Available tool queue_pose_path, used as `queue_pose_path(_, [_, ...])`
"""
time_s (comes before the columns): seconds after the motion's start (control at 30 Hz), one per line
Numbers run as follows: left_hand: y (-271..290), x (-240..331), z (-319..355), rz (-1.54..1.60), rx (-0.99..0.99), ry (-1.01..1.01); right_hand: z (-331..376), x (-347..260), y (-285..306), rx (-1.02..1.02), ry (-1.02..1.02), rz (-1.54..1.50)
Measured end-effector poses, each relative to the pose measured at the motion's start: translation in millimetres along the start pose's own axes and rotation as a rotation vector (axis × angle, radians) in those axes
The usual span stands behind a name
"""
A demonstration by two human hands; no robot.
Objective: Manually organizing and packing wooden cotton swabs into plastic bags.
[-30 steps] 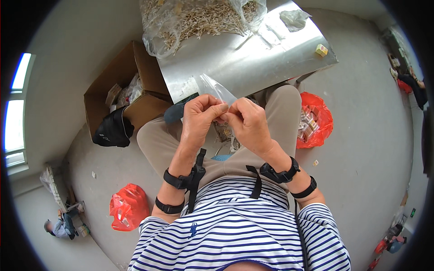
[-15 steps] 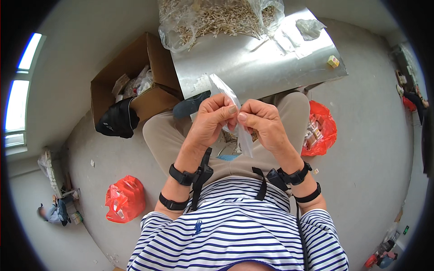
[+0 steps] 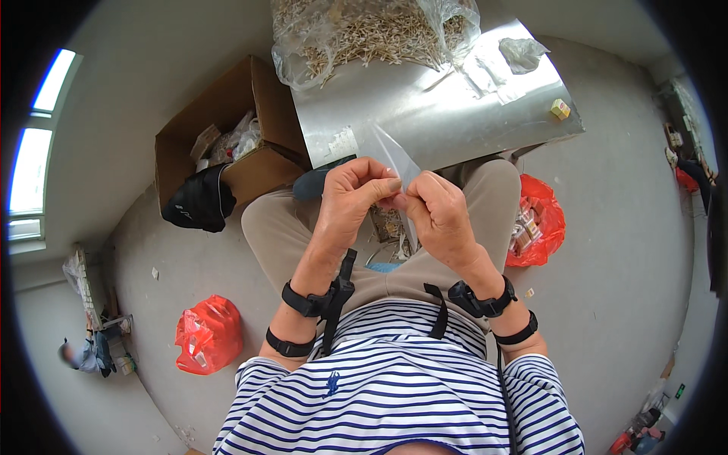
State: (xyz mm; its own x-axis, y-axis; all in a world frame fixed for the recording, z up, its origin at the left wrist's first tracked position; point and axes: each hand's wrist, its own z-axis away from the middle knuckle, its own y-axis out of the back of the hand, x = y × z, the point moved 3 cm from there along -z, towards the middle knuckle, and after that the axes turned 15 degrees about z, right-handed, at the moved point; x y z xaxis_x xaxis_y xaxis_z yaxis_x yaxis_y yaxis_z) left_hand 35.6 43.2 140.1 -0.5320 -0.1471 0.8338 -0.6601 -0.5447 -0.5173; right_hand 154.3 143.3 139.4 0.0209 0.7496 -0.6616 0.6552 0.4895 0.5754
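Over my lap, a thin clear plastic bag (image 3: 397,155) is pinched between both hands. My left hand (image 3: 355,196) grips its edge between thumb and curled fingers. Just beside it, my right hand (image 3: 438,206) pinches the same bag, the fingertips of the two hands almost touching. One end of the bag points up toward the metal table (image 3: 349,106), the other hangs below my fingers. A big clear sack (image 3: 292,57) at the table's far side holds a heap of small pale sticks (image 3: 387,38) that look like cotton swabs.
Left of the table stands an open cardboard box (image 3: 205,114) with plastic packs inside and a black cloth item (image 3: 199,201) over its edge. Red plastic bags lie on the floor, one at left (image 3: 209,334), one at right (image 3: 550,231). A small yellow box (image 3: 560,109) sits near the table's right corner.
My right hand has rolled over, its knuckles now higher and its fingers more curled. The bag has turned and shows more of its flat face. Both hands stay close together.
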Motion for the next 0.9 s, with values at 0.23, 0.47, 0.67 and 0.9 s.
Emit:
queue_pose_path(0.23, [10.7, -8.8, -3.8, 0.026, -0.098, 0.041, -1.8, -10.8, 1.7, -0.091, -0.159, -0.059])
queue_pose_path(0.47, [6.5, -8.7, -0.7, 0.226, -0.165, 0.151, -3.8, -3.2, 8.2, -0.318, -0.408, -0.537])
queue_pose_path(0.67, [8.4, -10.4, -0.5, 0.23, -0.217, 0.173, 3.2, 5.0, 0.8, -0.332, -0.589, -0.749])
queue_pose_path(0.9, [6.7, -7.7, 1.7, 0.063, -0.072, 0.076, 3.8, 9.6, -4.8, -0.208, -0.419, -0.38])
